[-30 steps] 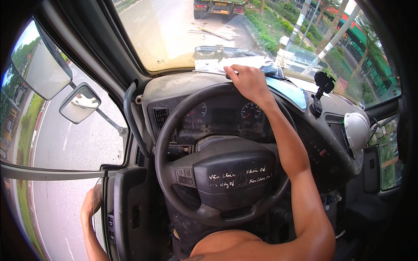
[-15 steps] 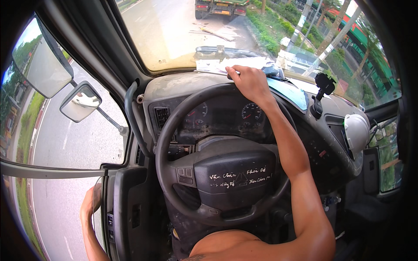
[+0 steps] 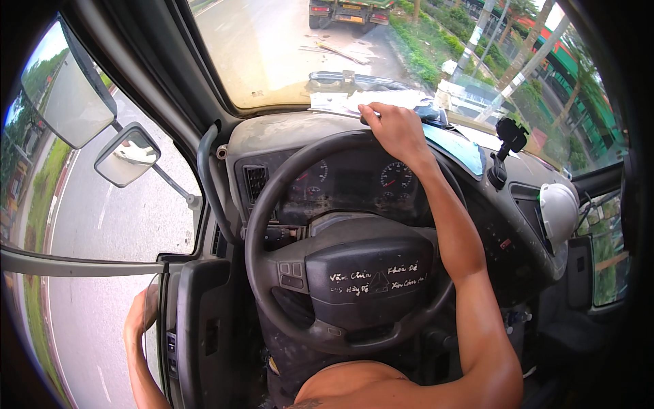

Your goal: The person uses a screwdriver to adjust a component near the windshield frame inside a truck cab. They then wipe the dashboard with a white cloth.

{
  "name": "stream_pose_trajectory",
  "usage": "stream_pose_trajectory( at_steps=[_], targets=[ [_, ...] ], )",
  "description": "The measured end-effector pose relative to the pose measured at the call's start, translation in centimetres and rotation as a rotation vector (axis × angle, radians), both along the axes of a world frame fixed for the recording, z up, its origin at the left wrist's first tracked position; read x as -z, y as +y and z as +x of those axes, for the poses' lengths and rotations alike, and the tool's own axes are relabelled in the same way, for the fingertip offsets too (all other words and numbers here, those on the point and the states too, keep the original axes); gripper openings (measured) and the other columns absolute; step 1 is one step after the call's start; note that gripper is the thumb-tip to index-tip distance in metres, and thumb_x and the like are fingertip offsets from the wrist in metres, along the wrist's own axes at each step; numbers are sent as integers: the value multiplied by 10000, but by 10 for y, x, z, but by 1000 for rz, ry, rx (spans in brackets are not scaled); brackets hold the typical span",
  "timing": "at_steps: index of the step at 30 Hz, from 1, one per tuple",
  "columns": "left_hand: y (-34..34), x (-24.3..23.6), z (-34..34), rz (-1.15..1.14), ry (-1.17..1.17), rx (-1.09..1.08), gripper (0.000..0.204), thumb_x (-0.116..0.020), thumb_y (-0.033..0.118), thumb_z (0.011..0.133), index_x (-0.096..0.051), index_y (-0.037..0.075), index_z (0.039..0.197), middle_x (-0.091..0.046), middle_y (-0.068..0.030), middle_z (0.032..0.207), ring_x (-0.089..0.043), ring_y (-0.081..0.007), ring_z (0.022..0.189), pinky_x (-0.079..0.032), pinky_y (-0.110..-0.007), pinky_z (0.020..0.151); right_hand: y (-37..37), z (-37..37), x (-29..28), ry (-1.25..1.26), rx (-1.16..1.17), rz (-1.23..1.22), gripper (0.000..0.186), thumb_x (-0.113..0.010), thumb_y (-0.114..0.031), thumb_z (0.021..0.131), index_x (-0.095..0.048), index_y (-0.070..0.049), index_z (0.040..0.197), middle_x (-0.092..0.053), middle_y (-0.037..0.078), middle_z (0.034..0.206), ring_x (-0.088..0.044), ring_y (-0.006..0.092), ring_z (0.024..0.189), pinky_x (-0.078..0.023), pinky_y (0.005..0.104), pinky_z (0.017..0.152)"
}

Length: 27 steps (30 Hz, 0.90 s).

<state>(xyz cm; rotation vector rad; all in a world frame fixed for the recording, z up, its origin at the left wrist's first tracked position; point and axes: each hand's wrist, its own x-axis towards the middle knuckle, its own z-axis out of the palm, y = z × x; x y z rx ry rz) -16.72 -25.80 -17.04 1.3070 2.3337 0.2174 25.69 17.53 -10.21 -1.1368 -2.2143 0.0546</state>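
Note:
I am in a vehicle cab behind a black steering wheel (image 3: 255, 245) with handwriting on its hub. My right hand (image 3: 395, 129) is closed at the top of the wheel, with my forearm reaching across its right side. My left hand (image 3: 142, 310) is out at the open side window by the door panel (image 3: 197, 327), partly behind the glass edge, its fingertips hidden. Behind the wheel is the instrument cluster (image 3: 351, 184).
Papers (image 3: 330, 101) and a blue sheet (image 3: 463, 150) lie on the dashboard, with a black phone mount (image 3: 507, 140) and white helmet (image 3: 558, 211) at right. A truck (image 3: 347, 13) is ahead on the road; side mirrors (image 3: 126, 157) are at left.
The view has shifted very slightly, so the windshield scene sits a little further right in it. Both hands keep their places.

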Motion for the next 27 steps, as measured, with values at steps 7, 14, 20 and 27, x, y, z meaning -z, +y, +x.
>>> stream_pose_trajectory(
  at_steps=[7, 14, 20, 27],
  targets=[
    [-4, 6, -5, -2, -3, -15, 303, -423, 191, 970, -625, -21, 1047, -641, -300, 971, -639, -461, 959, -495, -451, 826, -2, 0, 0, 1, -1, -5, 376, -548, -388, 968, -746, -88, 859, -682, 185, 707, -679, 382, 713, -528, 464, 691],
    [5, -1, 2, -31, -1, -2, 299, -427, 197, 967, -620, -20, 1033, -634, -309, 981, -624, -473, 983, -493, -450, 832, 2, 6, -1, -2, 2, -4, 382, -543, -390, 971, -742, -86, 852, -686, 176, 714, -679, 379, 716, -526, 461, 692],
    [-7, 7, -7, 24, -26, 5, 285, -435, 193, 963, -629, -2, 1041, -648, -293, 991, -624, -464, 1008, -495, -462, 854, -3, -11, -8, -85, 23, 38, 397, -517, -391, 985, -729, -76, 869, -694, 177, 756, -676, 386, 765, -521, 451, 715],
    [-7, 10, -22, -55, -77, -20, 313, -466, 223, 976, -607, 51, 1196, -678, -191, 1124, -634, -358, 1065, -486, -444, 921, -3, 3, -4, 21, 9, -165, 433, -451, -366, 1041, -682, -2, 1084, -720, 182, 941, -693, 325, 911, -488, 403, 811]
  ],
)
